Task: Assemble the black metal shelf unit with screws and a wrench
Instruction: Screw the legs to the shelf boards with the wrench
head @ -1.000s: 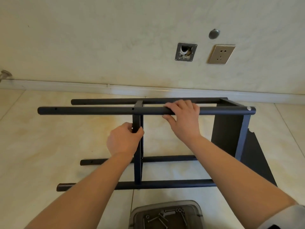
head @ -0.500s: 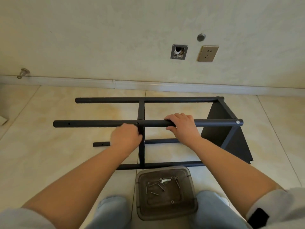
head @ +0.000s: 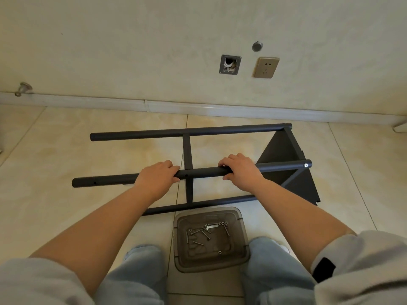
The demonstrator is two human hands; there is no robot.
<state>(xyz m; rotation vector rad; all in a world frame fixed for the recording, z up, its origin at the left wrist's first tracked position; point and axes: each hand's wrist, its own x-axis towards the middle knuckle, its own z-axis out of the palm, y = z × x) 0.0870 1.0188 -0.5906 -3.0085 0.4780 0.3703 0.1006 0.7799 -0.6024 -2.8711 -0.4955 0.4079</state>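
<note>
While the shelf frame (head: 189,150) lies on its side on the tiled floor (head: 55,150), we note both hands on its upper near tube (head: 204,172). Left hand (head: 157,179) wraps the tube just left of the crossbar (head: 187,148); right hand (head: 241,170) curls over it just right, fingers on the far side. We see a black panel (head: 284,150) closing the frame's right end. Near us, between the knees, a grey plastic tray (head: 211,238) holds loose screws (head: 203,233) and a small wrench (head: 211,226).
</note>
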